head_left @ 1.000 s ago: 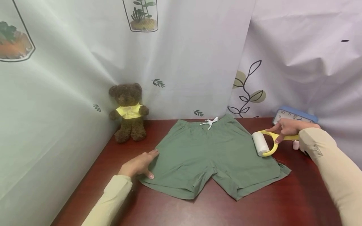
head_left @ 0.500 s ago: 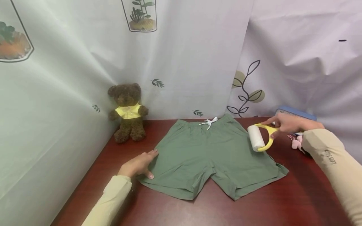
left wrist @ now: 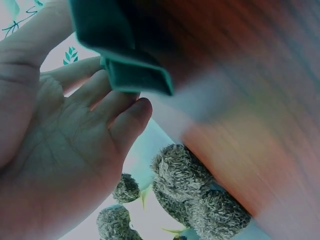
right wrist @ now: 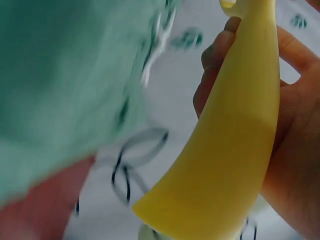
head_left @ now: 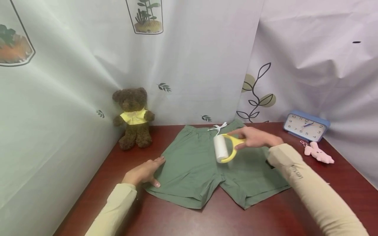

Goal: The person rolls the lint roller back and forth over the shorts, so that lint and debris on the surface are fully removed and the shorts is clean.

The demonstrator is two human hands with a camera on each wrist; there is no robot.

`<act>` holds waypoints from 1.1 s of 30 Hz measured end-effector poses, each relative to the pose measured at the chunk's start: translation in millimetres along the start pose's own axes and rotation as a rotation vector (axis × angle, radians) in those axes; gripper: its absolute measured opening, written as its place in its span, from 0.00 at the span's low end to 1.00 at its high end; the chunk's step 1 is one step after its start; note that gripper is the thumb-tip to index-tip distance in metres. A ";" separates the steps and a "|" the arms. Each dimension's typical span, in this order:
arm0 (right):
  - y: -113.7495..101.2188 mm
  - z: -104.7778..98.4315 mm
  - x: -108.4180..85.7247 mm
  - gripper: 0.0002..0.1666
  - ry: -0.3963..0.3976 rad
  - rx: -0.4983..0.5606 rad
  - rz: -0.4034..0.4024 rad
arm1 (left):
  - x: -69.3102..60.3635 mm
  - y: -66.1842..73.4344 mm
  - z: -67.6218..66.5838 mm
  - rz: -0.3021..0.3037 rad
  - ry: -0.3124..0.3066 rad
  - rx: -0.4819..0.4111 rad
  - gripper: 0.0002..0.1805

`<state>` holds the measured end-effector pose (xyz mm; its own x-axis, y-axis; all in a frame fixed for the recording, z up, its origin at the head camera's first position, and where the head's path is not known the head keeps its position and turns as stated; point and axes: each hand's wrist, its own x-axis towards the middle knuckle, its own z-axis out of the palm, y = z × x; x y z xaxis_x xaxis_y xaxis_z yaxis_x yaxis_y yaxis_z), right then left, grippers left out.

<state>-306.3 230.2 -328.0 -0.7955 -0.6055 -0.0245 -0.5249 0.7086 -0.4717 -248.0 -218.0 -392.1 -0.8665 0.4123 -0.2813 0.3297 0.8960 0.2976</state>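
Green shorts with a white drawstring lie spread out on the table. My left hand rests on the left edge of the shorts, its fingers extended; the left wrist view shows its palm beside a fold of the green cloth. My right hand grips a lint roller by its yellow handle. The white roll is over the middle of the shorts, below the drawstring. Whether it touches the cloth, I cannot tell. The right forearm covers part of the right leg of the shorts.
A brown teddy bear in a yellow top sits at the back left against the curtain. At the back right stand a blue clock and, before it, a pink plush charm. The dark red table shows in front of the shorts.
My right hand has carried the lint roller leftward from the right edge of the shorts to their middle, uncovering the clock and the pink charm. The left hand has stayed in place.
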 end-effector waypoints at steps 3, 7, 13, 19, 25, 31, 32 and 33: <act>-17.0 20.8 20.6 0.41 -0.019 0.036 -0.034 | -0.1 -1.8 -0.3 0.008 0.001 0.008 0.59; -41.8 46.4 46.4 0.40 -0.050 0.050 -0.108 | -0.1 -3.0 -2.5 0.017 0.006 0.018 0.59; -82.0 78.2 73.3 0.39 -0.106 0.013 -0.198 | -0.3 -6.1 -4.8 0.040 0.007 0.013 0.60; -113.2 99.3 87.8 0.37 -0.152 -0.036 -0.272 | -0.1 -11.7 -4.6 0.085 0.005 0.037 0.61; -127.2 107.8 92.0 0.37 -0.184 -0.059 -0.241 | 1.5 -15.7 -3.6 0.074 -0.005 0.034 0.62; -126.3 106.0 90.7 0.38 -0.198 -0.050 -0.211 | 0.8 -13.9 -3.0 0.071 -0.004 0.022 0.61; -125.3 105.2 89.9 0.38 -0.200 -0.047 -0.209 | 0.7 -13.4 -2.9 0.075 -0.004 0.021 0.61; -123.8 104.9 89.0 0.38 -0.200 -0.044 -0.203 | 0.6 -12.7 -2.9 0.077 -0.006 0.022 0.61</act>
<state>-280.3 50.6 -364.2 -0.5995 -0.7929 -0.1089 -0.6832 0.5778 -0.4465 -253.9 -229.6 -393.4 -0.8360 0.4814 -0.2634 0.4037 0.8646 0.2990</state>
